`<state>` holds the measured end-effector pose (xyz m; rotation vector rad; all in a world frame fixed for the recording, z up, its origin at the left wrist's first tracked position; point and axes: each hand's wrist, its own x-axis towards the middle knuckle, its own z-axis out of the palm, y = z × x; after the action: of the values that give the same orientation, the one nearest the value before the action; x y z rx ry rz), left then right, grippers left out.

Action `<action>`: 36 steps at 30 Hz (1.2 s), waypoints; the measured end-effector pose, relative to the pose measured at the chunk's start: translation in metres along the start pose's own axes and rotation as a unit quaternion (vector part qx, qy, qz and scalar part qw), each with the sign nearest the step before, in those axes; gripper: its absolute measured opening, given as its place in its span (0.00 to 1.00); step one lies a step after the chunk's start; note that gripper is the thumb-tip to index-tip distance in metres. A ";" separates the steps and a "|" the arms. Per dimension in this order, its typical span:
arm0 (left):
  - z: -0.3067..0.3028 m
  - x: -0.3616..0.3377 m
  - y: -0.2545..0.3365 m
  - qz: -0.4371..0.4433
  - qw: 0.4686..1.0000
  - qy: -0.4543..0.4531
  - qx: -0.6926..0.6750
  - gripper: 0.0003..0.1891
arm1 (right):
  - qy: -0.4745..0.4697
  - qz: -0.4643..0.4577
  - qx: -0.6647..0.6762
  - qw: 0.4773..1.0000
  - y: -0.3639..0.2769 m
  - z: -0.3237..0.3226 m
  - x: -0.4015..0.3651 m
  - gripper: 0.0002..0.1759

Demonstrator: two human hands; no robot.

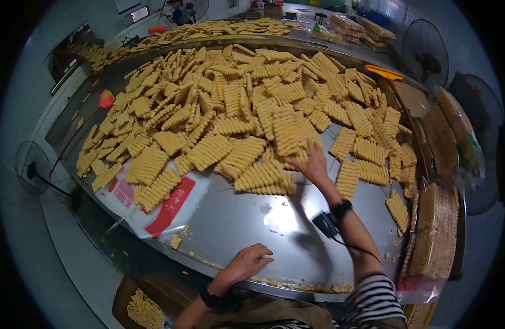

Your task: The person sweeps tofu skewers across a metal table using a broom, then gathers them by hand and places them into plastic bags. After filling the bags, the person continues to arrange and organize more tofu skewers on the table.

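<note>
A person leans over a huge round stainless-steel worktop (pixel 252 219) whose far half is buried under a heap of pale yellow, ridged rectangular biscuit slabs (pixel 236 109). The person's right hand (pixel 310 164), with a black strap and small black device at the wrist, is stretched forward with its fingers spread flat. The fingertips touch the near edge of the heap, just beside one long ribbed slab (pixel 263 178) lying at the front, and they grip nothing. The left hand (pixel 248 262) rests on the bare steel near the rim, fingers loosely curled and holding nothing. The slabs look dry and brittle. Each is a row of finger-like ridges joined side by side, and crumbs are scattered along the rim. They would probably best be lifted with a flat, supporting hand slid underneath, not pinched at a corner, so the rows do not snap apart. A white and red printed sack (pixel 154 203) lies under the heap's left edge. Neat stacks of slabs in clear plastic (pixel 436 230) stand at the right.
</note>
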<state>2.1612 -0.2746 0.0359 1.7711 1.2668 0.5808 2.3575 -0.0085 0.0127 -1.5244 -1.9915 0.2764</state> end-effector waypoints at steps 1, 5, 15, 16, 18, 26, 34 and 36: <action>-0.008 -0.003 -0.003 -0.006 1.000 -0.003 -0.017 0.11 | 0.002 -0.003 0.000 1.000 -0.004 0.024 0.024 0.56; -0.038 -0.006 -0.019 -0.039 0.996 0.006 -0.079 0.10 | 0.054 0.046 -0.084 0.994 -0.023 0.058 0.076 0.53; -0.060 0.071 -0.079 -0.128 0.781 0.262 -0.553 0.24 | -0.354 -0.125 0.261 0.889 -0.118 0.012 -0.088 0.48; -0.064 0.073 -0.081 -0.123 0.794 0.295 -0.517 0.22 | -0.420 -0.083 0.275 0.861 -0.117 0.007 -0.070 0.46; -0.081 0.074 -0.089 -0.114 0.853 0.339 -0.379 0.19 | -0.280 -0.094 0.188 0.937 -0.099 0.024 -0.024 0.35; -0.123 0.134 -0.144 -0.021 0.944 0.263 -0.199 0.20 | 0.030 0.002 -0.081 0.996 -0.036 0.120 0.116 0.48; -0.032 0.116 -0.064 0.027 0.984 0.174 0.041 0.20 | -0.018 -0.118 -0.089 0.989 0.057 0.044 0.047 0.48; -0.003 0.116 -0.048 0.039 0.992 0.114 -0.027 0.20 | -0.047 -0.114 -0.109 0.986 0.070 0.019 0.036 0.45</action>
<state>2.1780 -0.1612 -0.0154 1.7514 1.3264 0.8755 2.3970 0.0502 -0.0255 -1.4150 -2.3116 0.0365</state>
